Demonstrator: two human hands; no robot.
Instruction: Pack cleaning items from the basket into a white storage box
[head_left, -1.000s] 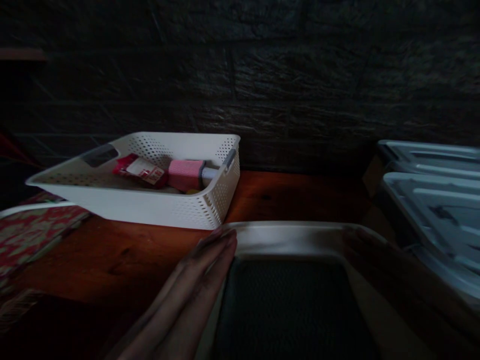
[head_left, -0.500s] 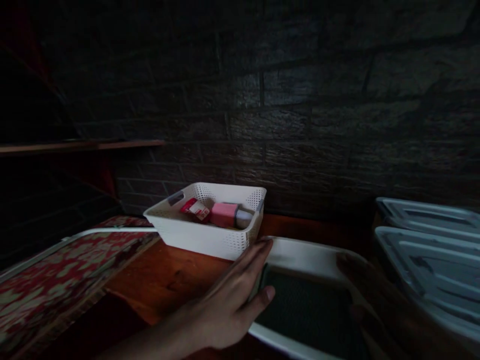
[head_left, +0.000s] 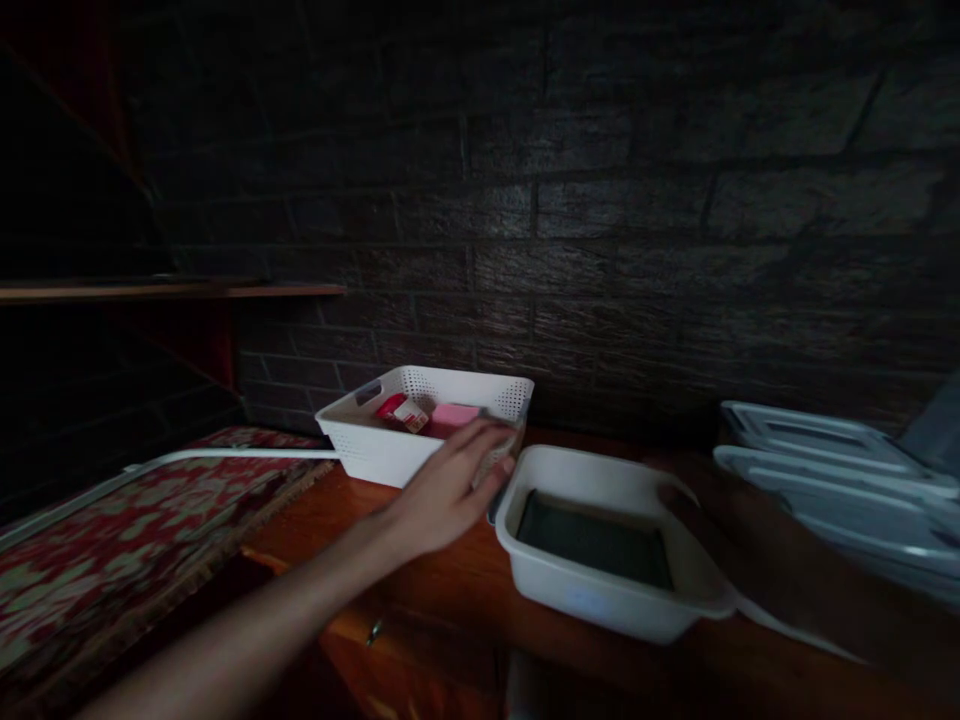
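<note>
A white plastic tub [head_left: 585, 600] stands upright on the wooden surface, with a flat dark-green piece [head_left: 592, 540] lying on its bottom. My right hand [head_left: 735, 530], very dark in the shade, is closed over the tub's right rim near the far corner, its thumb towards the inside. My left hand [head_left: 450, 490] is open, fingers stretched over the front right corner of a white perforated basket [head_left: 382, 455]; its thumb comes close to the tub's left rim. Inside the basket lie a red-and-white package [head_left: 403, 412] and a pink item [head_left: 454, 418], partly behind my left fingers.
Translucent lids or lidded boxes [head_left: 832, 490] are stacked on the right. Left lies a red floral rug [head_left: 172, 520] crossed by a white rail [head_left: 247, 453]. A thin shelf [head_left: 172, 291] juts out above it. A dark brick wall [head_left: 525, 230] closes off the back.
My left hand has left the tub's left side and moved left, to the basket's corner. My right hand has shifted towards the tub's far right corner. The view has shifted, showing more of the tub.
</note>
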